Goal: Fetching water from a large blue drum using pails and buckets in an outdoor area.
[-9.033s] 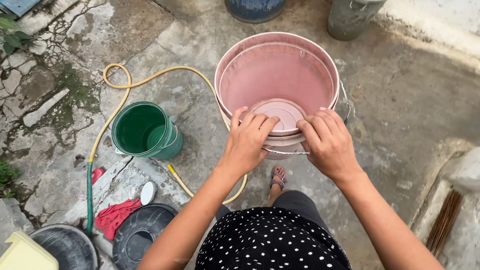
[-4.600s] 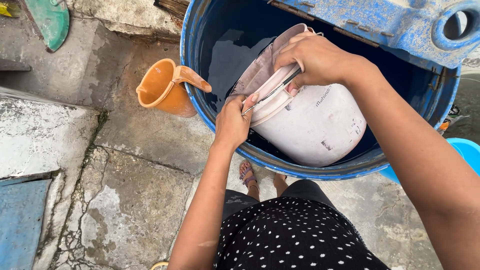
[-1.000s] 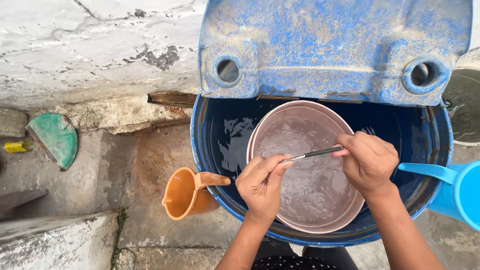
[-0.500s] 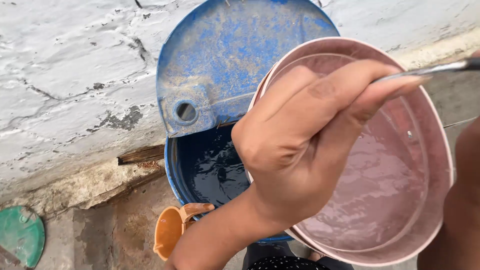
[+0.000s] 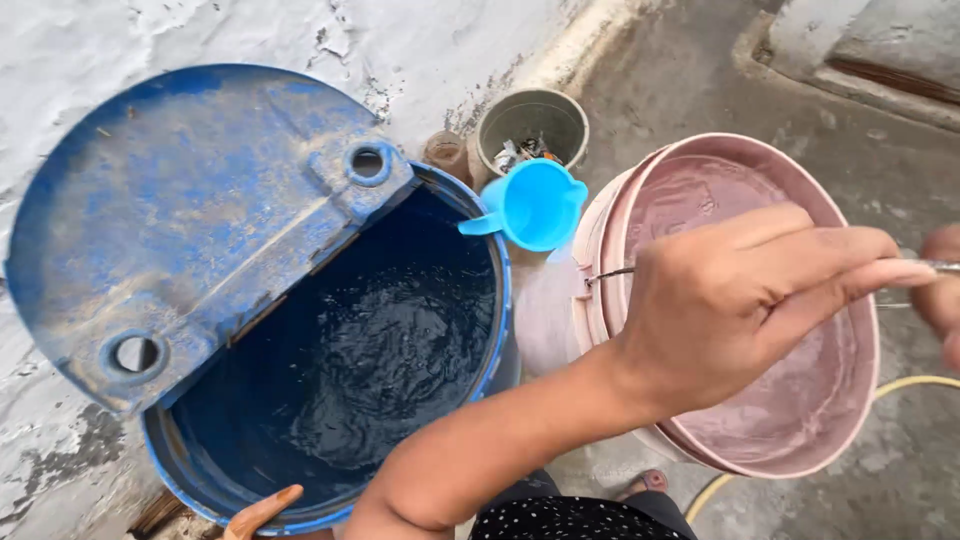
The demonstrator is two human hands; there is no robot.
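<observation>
Water fills most of the pink bucket (image 5: 800, 440), a round plastic pail with a pale, slightly scuffed outer wall, a rolled rim and a stepped ledge just inside the top; the surface of the water looks rosy against the inner wall and ripples a little. The bucket hangs tilted above the grey concrete ground (image 5: 700, 90), just to the right of the blue drum (image 5: 497, 300) and clear of its rim. A thin metal wire handle (image 5: 605, 275) hooks into the bucket's side and runs across the mouth. The left hand (image 5: 745, 300) is closed around that wire, fingers curled together over it with the knuckles up. The right hand (image 5: 940, 290) shows only at the frame's right edge, its fingertips pinched on the same wire. The drum holds dark, stirred water, and its worn blue lid (image 5: 180, 220), with two round holes, leans back against the whitewashed wall (image 5: 200, 40). A light-blue jug (image 5: 535, 205) sits beside the drum's rim, in front of a grey pot (image 5: 495, 125) with odds and ends inside. A yellow hose (image 5: 900, 385) curves on the ground beneath the bucket.
</observation>
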